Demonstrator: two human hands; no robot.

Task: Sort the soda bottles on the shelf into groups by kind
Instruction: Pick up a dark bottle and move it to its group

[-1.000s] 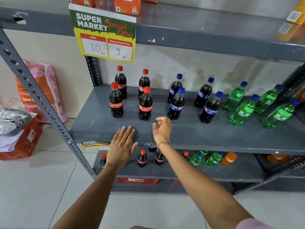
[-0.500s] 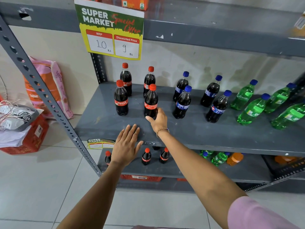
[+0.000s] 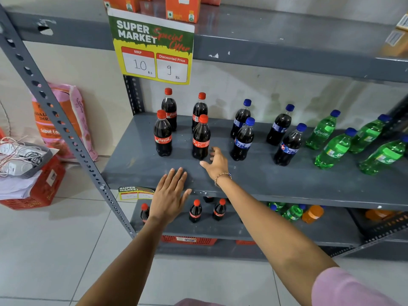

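1. The left hand [image 3: 170, 193], lower centre, lies flat and empty on the front edge of the grey shelf [image 3: 287, 184].
2. The right hand [image 3: 217, 163], fingers spread, grasps nothing, just beside the front-right Coca-Cola bottle [image 3: 201, 140].
3. Blue-capped cola bottles [image 3: 242, 140] stand centre; Sprite bottles [image 3: 331, 149] stand right.

Head view — near, looking down at shelf [image 3: 254, 173].

Right hand [image 3: 217, 164] is off the bottle now! Half a second back it sat against the base of the front-right Coca-Cola bottle [image 3: 201, 140]; it has slid right and a touch toward the shelf [image 3: 254, 180] edge, fingers [image 3: 213, 152] spread just beside the bottle. A second ago that hand hovered further right, in front of the blue-capped cola bottle [image 3: 242, 140].
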